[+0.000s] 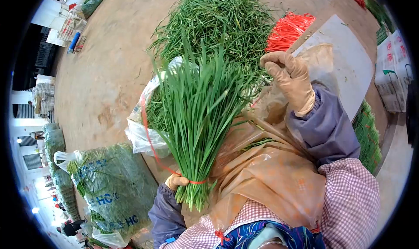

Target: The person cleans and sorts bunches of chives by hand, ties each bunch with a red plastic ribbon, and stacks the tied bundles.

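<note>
My gloved left hand [176, 181] is closed around the lower stems of a bunch of garlic chives [192, 127], which stands upright with its leaves fanning upward. A red tie [198, 182] circles the bunch near its base, and one long end of it loops up to the left. My right hand [290, 81], also gloved, is raised apart from the bunch, to its upper right. Its fingers are bent in toward the thumb, and nothing shows between them. Past the bunch lies a large loose heap of green stalks [214, 22].
Red ties [289, 30] lie in a pile beside a pale board [340, 57]. A white plastic bag [146, 133] holds more greens. At left is a packed clear bag of greens [113, 188]. White crates [393, 72] stand at right, and a brown plastic apron [270, 175] covers my lap.
</note>
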`<state>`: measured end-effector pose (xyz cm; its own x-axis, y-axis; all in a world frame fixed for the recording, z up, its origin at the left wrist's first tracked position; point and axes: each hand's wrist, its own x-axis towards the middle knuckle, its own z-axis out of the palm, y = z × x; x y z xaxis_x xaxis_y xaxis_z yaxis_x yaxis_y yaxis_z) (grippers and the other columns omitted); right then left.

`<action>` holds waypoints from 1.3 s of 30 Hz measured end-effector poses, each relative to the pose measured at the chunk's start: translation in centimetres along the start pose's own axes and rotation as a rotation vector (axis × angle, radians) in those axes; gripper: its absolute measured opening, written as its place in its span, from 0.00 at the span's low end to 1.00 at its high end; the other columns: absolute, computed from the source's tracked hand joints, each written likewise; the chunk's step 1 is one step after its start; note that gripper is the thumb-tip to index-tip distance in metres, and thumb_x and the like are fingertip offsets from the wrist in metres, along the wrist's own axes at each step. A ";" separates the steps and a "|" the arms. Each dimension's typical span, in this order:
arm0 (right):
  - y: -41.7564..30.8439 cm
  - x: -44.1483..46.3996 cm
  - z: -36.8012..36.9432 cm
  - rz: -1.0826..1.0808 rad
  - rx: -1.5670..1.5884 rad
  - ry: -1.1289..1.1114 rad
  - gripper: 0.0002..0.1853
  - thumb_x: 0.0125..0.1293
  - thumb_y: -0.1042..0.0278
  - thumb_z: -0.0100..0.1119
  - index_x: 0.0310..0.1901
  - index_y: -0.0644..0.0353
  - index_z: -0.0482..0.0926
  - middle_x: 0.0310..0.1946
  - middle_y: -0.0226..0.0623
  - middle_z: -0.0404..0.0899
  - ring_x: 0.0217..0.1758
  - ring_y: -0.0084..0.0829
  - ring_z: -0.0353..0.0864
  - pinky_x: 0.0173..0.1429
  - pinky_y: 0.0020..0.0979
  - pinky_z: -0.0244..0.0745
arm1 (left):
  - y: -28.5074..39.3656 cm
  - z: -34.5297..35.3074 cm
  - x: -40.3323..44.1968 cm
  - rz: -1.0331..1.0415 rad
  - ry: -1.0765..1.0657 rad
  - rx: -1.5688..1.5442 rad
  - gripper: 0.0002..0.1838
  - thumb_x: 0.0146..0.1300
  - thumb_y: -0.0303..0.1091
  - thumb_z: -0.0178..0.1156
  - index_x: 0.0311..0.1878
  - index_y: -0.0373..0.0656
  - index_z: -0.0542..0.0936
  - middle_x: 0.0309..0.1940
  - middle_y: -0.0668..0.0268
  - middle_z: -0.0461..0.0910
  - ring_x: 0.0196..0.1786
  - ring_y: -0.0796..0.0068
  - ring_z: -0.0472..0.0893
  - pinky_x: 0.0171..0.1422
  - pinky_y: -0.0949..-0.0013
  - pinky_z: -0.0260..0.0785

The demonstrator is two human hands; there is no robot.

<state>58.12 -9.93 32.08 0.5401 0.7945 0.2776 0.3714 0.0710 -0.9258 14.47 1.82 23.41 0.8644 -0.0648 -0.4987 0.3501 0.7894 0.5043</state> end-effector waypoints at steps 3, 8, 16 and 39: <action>-1.9 0.1 0.2 0.394 0.388 -0.274 0.17 0.73 0.53 0.57 0.49 0.61 0.79 0.28 0.37 0.80 0.33 0.28 0.80 0.42 0.33 0.76 | 0.3 -0.1 0.0 -0.022 0.001 0.028 0.43 0.48 0.44 0.73 0.66 0.34 0.71 0.58 0.51 0.78 0.58 0.52 0.79 0.65 0.51 0.70; -1.9 0.4 4.3 -0.066 -0.257 -0.475 0.21 0.70 0.46 0.57 0.43 0.59 0.79 0.25 0.46 0.78 0.31 0.46 0.81 0.37 0.39 0.75 | 0.4 -0.4 0.0 -0.036 -0.035 0.057 0.43 0.50 0.49 0.73 0.67 0.36 0.70 0.62 0.53 0.76 0.61 0.57 0.78 0.67 0.53 0.69; 1.0 3.0 7.5 -0.106 0.133 -0.046 0.06 0.69 0.68 0.61 0.41 0.61 0.83 0.33 0.34 0.83 0.36 0.28 0.80 0.43 0.30 0.78 | -1.4 -2.6 0.5 0.011 -0.147 -0.041 0.41 0.50 0.48 0.71 0.65 0.35 0.72 0.59 0.51 0.78 0.59 0.49 0.79 0.65 0.49 0.69; 1.1 -2.0 3.8 0.261 0.154 -0.294 0.09 0.69 0.74 0.57 0.48 0.66 0.79 0.29 0.31 0.80 0.34 0.21 0.77 0.41 0.25 0.74 | -1.0 0.2 3.6 0.280 -0.087 -0.173 0.42 0.58 0.56 0.60 0.69 0.36 0.67 0.50 0.55 0.79 0.49 0.56 0.81 0.58 0.53 0.74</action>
<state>54.57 -9.13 29.49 0.3543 0.9344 -0.0360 0.1216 -0.0843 -0.9890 17.30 0.67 21.22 0.9484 0.1230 -0.2922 0.0350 0.8754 0.4821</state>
